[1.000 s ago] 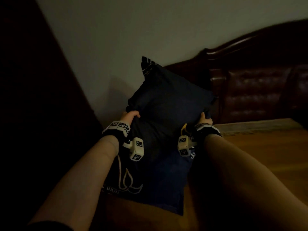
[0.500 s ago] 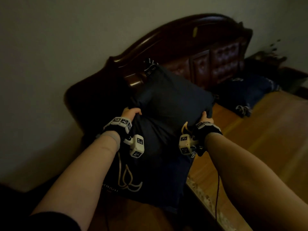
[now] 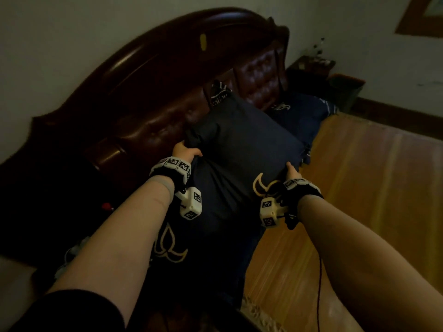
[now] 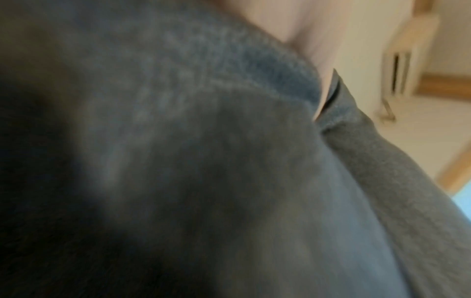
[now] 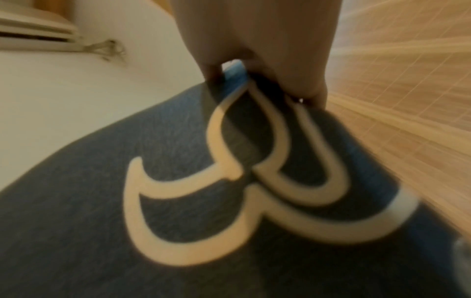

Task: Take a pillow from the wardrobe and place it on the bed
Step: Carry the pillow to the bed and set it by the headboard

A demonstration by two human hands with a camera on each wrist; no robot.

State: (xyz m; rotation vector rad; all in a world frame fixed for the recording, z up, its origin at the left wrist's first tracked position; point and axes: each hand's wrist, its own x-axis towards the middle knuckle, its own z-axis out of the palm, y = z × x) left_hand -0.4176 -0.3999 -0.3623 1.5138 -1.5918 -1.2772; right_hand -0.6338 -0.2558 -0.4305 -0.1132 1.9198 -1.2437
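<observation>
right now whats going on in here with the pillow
A person is carrying a dark blue pillow with both hands: the left hand grips its left edge, the right hand its right edge. It is held up near the dark wooden headboard, above the bed's woven mat, not yet set down. Another blue pillow already lies by the headboard.

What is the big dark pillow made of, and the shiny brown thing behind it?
The pillow looks like soft woven cloth, matte navy: the fabric creases where the left hand grips it. The headboard seems to be polished dark wood, glossy along its rim, with buttoned panels that look like leather, real or fake.
</observation>
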